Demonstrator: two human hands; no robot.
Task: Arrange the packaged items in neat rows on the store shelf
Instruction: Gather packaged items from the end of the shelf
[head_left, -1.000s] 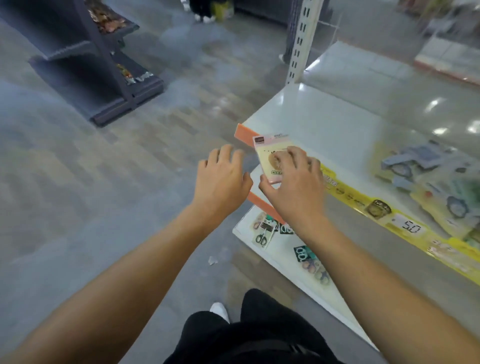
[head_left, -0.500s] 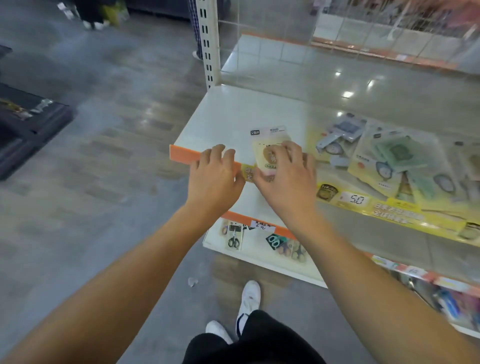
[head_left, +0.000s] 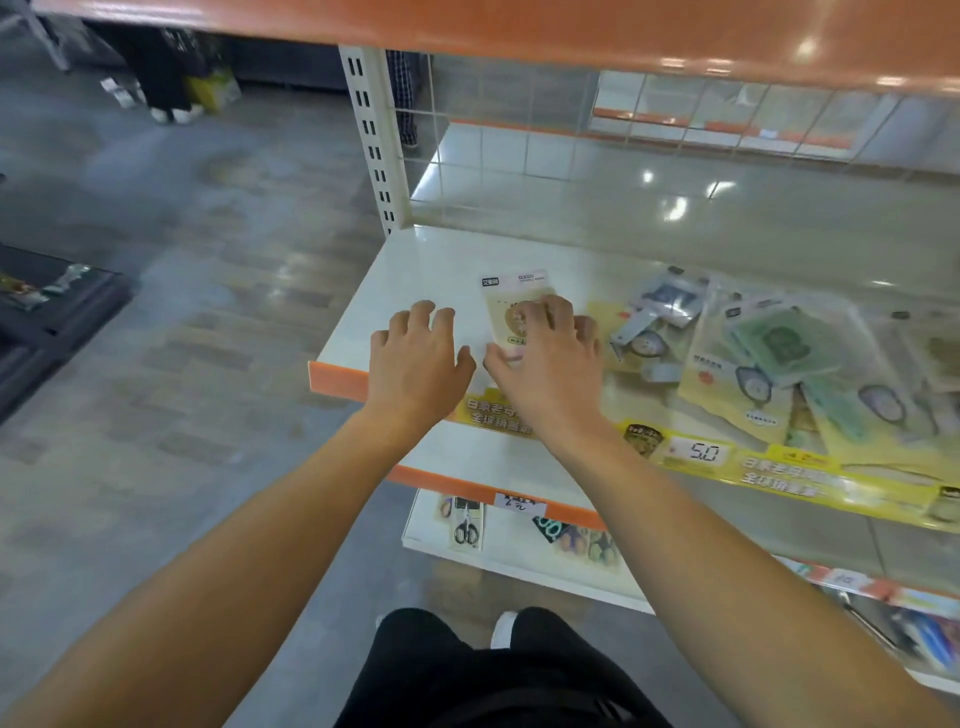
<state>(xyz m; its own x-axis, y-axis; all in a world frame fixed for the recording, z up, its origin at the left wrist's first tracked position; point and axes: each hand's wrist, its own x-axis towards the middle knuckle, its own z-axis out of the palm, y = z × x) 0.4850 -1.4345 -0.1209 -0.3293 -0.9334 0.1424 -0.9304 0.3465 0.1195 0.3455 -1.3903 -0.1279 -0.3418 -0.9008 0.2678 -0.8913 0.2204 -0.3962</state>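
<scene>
Evidently the step in hand is setting down 1 packaged item at the bare left end of the store shelf (head_left: 447, 260). The right hand (head_left: 545, 364) lies over the lower part of a flat packet (head_left: 511, 296), fingers curled on its face and thumb at its near edge, so it seems to pinch or press the packet flat against the white shelf surface. The left hand (head_left: 418, 358) rests just beside it, palm down, fingers loosely bent, holding nothing.

The next move probably calls for squaring the packet to the shelf's front edge and letting go, then reaching right for another from the loose pile of packets (head_left: 769, 358), which lie overlapped and askew.

The packet is a thin pale card with a round brownish picture in the middle and a pink and white header with a small dark label at its far end. It looks light and slippery, so it may slide when released.
</scene>
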